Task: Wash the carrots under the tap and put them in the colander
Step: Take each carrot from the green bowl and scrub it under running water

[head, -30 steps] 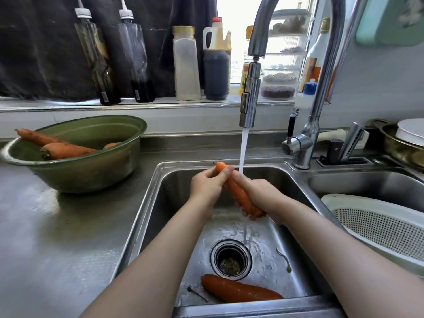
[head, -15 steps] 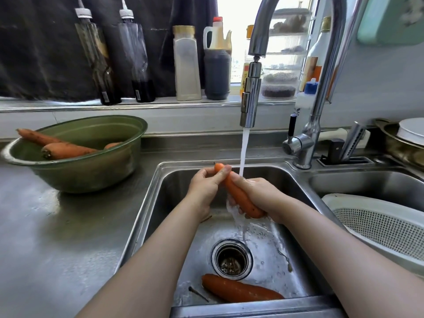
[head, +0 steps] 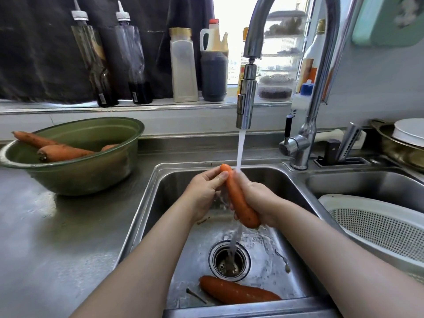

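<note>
Aslant, carrot between left hand, right hand.

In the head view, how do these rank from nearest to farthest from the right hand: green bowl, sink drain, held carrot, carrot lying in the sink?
1. Held carrot, gripped by the right hand.
2. Sink drain, below the hand.
3. Lying carrot, at the near edge of the sink.
4. Green bowl, on the counter, far left.
</note>
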The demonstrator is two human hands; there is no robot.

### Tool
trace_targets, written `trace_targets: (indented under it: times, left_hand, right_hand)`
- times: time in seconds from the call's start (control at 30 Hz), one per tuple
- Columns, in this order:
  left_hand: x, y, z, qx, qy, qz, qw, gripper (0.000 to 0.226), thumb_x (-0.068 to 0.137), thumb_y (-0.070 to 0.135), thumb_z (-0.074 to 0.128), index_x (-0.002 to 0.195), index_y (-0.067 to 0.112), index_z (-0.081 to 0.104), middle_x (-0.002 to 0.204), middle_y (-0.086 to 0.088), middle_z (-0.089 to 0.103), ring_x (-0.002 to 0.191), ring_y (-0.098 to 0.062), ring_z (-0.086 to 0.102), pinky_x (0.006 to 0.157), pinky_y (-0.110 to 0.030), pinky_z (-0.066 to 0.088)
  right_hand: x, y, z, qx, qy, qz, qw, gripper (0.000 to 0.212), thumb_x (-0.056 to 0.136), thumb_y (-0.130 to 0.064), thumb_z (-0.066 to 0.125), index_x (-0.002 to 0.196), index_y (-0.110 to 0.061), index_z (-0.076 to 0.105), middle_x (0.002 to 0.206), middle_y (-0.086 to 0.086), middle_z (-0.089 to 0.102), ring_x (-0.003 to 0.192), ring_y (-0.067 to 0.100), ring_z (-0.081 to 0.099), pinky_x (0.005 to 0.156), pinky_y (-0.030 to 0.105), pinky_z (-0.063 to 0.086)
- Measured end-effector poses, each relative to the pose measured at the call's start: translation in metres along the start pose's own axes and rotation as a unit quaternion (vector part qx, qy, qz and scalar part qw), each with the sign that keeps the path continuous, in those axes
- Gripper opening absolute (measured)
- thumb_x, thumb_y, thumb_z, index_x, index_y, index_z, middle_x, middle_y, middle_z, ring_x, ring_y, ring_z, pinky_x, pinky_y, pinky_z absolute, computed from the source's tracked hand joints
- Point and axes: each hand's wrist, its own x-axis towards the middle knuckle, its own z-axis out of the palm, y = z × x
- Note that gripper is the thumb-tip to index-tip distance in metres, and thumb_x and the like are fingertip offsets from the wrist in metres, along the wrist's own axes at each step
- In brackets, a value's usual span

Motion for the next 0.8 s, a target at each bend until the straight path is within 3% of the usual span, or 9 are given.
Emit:
trace_targets:
  times: [0.13,0.27,0.33,0.43,0.47,0.57,0.67,0.73,0.8]
  left_hand:
    - [-0.002,0.0,0.004,0.002,0.01,0.007,1.0,0.035,0.1,0.02,0.064,0.134,0.014,0.066,0.106,-0.009,0.076,0.083,-0.022,0.067,0.076,-0.035,0.057]
    - [-0.003,0.003,0.001,-0.026,0.031,-0.012,0.999,0.033,0.101,0.024,0.062,0.133,0.019,0.066,0.104,-0.012,0.07,0.057,-0.015,0.066,0.061,-0.037,0.054]
    - [-0.003,0.004,-0.002,-0.017,0.037,-0.007,0.999,0.033,0.101,0.025,0.062,0.134,0.018,0.065,0.104,-0.014,0.069,0.062,-0.016,0.07,0.063,-0.037,0.056]
    - [0.0,0.004,-0.003,-0.003,0.049,0.02,0.999,0.03,0.1,0.022,0.065,0.129,0.015,0.067,0.115,-0.021,0.071,0.099,-0.029,0.072,0.084,-0.042,0.06]
    - [0.001,0.004,-0.002,-0.003,0.049,0.026,0.998,0.027,0.098,0.02,0.067,0.125,0.014,0.068,0.115,-0.019,0.072,0.099,-0.031,0.071,0.088,-0.043,0.059]
    - [-0.001,0.005,0.004,-0.018,0.045,0.017,0.999,0.023,0.094,0.016,0.072,0.116,0.011,0.069,0.105,-0.017,0.071,0.076,-0.026,0.067,0.068,-0.037,0.058]
    - [-0.002,0.007,0.008,-0.03,0.057,-0.005,0.998,0.023,0.095,0.017,0.072,0.117,0.012,0.068,0.097,-0.013,0.071,0.064,-0.023,0.064,0.053,-0.032,0.055]
    - [-0.001,0.009,0.007,-0.036,0.08,-0.01,0.996,0.025,0.098,0.02,0.07,0.122,0.015,0.068,0.096,-0.011,0.069,0.072,-0.026,0.065,0.06,-0.037,0.059]
    - [0.002,0.009,0.001,-0.022,0.121,0.001,0.992,0.023,0.098,0.021,0.07,0.12,0.017,0.069,0.105,-0.006,0.07,0.101,-0.029,0.067,0.089,-0.044,0.059]
  right_hand:
    - [0.006,0.001,-0.002,0.011,0.009,0.011,1.0,0.071,0.101,-0.067,0.038,0.106,-0.002,0.068,0.075,0.014,0.071,0.062,0.027,0.068,0.062,0.037,0.059]
    - [0.003,0.001,-0.015,0.068,-0.121,0.002,0.99,0.04,0.107,-0.034,0.047,0.126,-0.002,0.063,0.102,0.013,0.072,0.087,0.024,0.07,0.083,0.039,0.057]
    - [0.003,0.001,-0.017,0.076,-0.138,-0.002,0.987,0.033,0.103,-0.024,0.052,0.126,-0.003,0.063,0.106,0.012,0.071,0.089,0.024,0.071,0.084,0.039,0.057]
    - [0.005,0.0,-0.013,0.028,-0.077,-0.005,0.997,0.041,0.104,-0.038,0.056,0.122,-0.002,0.065,0.101,0.014,0.073,0.084,0.027,0.071,0.08,0.04,0.058]
    - [0.005,-0.001,-0.01,0.016,-0.057,-0.008,0.998,0.049,0.103,-0.047,0.055,0.118,-0.001,0.066,0.095,0.015,0.073,0.078,0.027,0.07,0.076,0.039,0.058]
    - [0.007,-0.002,-0.002,0.028,-0.012,-0.011,0.999,0.061,0.107,-0.057,0.039,0.111,-0.002,0.063,0.074,0.015,0.068,0.06,0.028,0.064,0.059,0.036,0.057]
    - [0.006,0.0,-0.003,0.04,-0.015,0.003,0.999,0.064,0.108,-0.057,0.032,0.112,-0.002,0.064,0.077,0.015,0.071,0.058,0.029,0.066,0.055,0.034,0.056]
    - [0.003,-0.002,-0.008,0.053,-0.05,-0.006,0.997,0.047,0.11,-0.043,0.041,0.12,-0.003,0.063,0.09,0.015,0.073,0.068,0.028,0.069,0.058,0.036,0.057]
    - [0.002,-0.002,-0.013,0.052,-0.092,-0.012,0.994,0.025,0.105,-0.022,0.055,0.122,-0.006,0.064,0.104,0.016,0.071,0.08,0.025,0.07,0.063,0.038,0.058]
